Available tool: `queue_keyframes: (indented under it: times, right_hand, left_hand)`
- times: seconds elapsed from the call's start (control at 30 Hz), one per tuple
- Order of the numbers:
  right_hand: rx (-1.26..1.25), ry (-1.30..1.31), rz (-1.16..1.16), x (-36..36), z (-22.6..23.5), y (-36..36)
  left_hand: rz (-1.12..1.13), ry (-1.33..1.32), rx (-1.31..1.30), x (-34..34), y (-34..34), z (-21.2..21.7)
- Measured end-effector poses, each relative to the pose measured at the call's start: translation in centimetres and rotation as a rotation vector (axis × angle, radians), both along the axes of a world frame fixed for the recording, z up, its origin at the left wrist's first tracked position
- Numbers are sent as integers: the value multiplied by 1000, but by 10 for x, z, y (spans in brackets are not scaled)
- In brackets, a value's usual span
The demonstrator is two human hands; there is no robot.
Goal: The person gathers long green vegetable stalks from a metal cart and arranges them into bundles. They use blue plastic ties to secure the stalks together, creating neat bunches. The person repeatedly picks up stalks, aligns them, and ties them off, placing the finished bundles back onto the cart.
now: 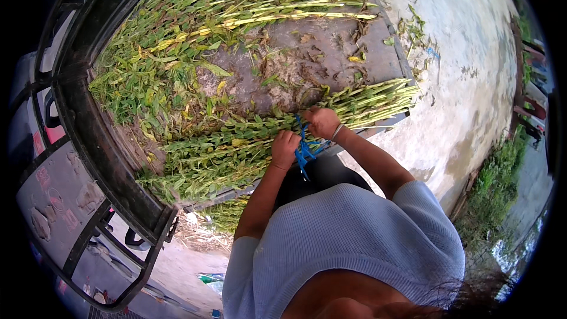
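Observation:
A long bundle of green leafy stalks [236, 147] lies across the near edge of a flat truck bed [331, 47]. A blue string [304, 150] is wrapped around the middle of the bundle. My left hand [285, 149] is closed on the string at the near side of the bundle. My right hand [322, 121] grips the string and the stalks just beyond it. Loose ends of the blue string hang down between my wrists.
More leafy stalks [177, 41] are piled at the far side of the bed, with dry litter between. A black metal frame [94, 142] edges the bed at the left. Concrete ground [466, 71] lies to the right, with weeds [496, 177] along it.

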State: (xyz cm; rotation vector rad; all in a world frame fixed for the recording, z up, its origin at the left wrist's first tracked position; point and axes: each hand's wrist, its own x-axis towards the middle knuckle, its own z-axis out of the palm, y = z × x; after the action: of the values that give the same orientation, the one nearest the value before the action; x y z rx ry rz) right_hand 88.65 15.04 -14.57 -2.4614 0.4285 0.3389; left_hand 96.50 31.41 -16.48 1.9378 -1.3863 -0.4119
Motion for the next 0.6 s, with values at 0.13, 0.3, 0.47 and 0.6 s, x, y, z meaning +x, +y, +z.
queue_keyframes:
  times: [0.13, 0.3, 0.47, 0.6]
  right_hand:
    - [-108, 174, 11, 17, 2, 5]
    - [-64, 207, 260, 26, 9, -16]
    - [48, 180, 282, 60, -1, -27]
    - [257, 355, 399, 68, -66, 2]
  left_hand:
    - [-130, -19, 139, 4, 9, -4]
    - [-68, -55, 366, 2, 13, 18]
    - [478, 608, 210, -60, 63, 52]
    - [962, 2001, 177, -103, 103, -1]
